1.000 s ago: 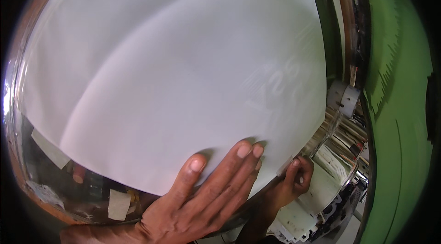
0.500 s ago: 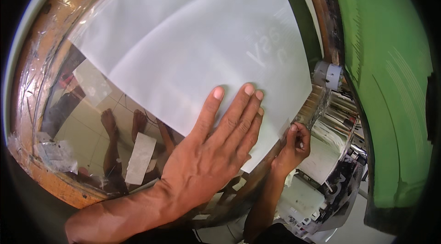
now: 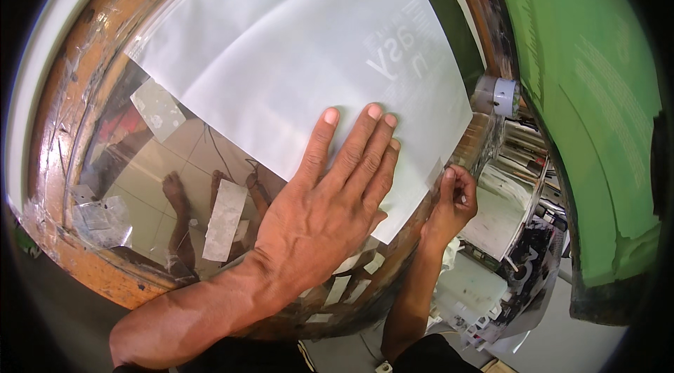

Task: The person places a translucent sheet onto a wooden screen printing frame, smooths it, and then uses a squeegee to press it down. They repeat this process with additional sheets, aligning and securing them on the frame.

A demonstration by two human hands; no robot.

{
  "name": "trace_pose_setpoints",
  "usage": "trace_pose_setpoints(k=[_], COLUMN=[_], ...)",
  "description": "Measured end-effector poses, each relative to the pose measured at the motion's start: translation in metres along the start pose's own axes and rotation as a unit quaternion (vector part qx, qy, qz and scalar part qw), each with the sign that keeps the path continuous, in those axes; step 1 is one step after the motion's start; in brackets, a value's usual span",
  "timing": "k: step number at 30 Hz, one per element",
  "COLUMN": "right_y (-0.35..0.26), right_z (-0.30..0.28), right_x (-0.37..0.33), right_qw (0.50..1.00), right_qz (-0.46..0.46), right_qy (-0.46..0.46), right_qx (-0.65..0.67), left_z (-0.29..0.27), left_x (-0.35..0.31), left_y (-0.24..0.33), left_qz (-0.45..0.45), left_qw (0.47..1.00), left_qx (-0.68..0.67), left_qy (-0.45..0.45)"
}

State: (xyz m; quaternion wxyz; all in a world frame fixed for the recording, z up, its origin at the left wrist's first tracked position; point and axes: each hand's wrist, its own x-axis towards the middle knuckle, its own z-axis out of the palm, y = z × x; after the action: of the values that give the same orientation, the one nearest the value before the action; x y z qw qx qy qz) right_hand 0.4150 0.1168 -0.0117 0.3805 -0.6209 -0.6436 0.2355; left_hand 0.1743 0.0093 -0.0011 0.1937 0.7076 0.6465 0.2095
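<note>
Steadying the white sheet [image 3: 281, 78] on the worktop [image 3: 126, 289], apparently mid-taping.
Left hand [image 3: 319, 215] lies spread; right hand [image 3: 455, 197] seemingly pinches a clear strip [image 3: 434, 173] at the sheet's lower-right edge; next likely needs even pressing.

Left hand [image 3: 309, 222] flat on white sheet [image 3: 267, 71]; right hand [image 3: 453, 208] curled at sheet's edge; green panel [image 3: 583, 127] at right

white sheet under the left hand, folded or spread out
Spread out: the white sheet lies broad over the glassy surface, the left hand flat on it. Its far end leaves the frame: cannot tell there.
</note>
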Motion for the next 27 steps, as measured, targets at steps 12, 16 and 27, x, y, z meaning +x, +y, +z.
trace_pose_setpoints(k=[12,16,27], right_y=[0.0019,0.0007,0.0073], right_z=[-0.0007,-0.0010,-0.0010], right_x=[0.0014,0.0016,-0.0004], right_qw=[1.000,1.000,1.000], right_qz=[0.019,0.020,0.007], right_qy=[-0.003,-0.004,-0.006], right_qx=[0.021,0.015,0.004], left_z=[-0.0001,-0.0005,0.0005], left_x=[0.0003,0.0007,-0.0034], left_y=[0.0002,0.0003,-0.0023], left_qz=[-0.003,-0.003,-0.006], left_qw=[1.000,1.000,1.000], left_qx=[-0.013,-0.017,-0.026], left_qy=[-0.004,-0.007,0.017])
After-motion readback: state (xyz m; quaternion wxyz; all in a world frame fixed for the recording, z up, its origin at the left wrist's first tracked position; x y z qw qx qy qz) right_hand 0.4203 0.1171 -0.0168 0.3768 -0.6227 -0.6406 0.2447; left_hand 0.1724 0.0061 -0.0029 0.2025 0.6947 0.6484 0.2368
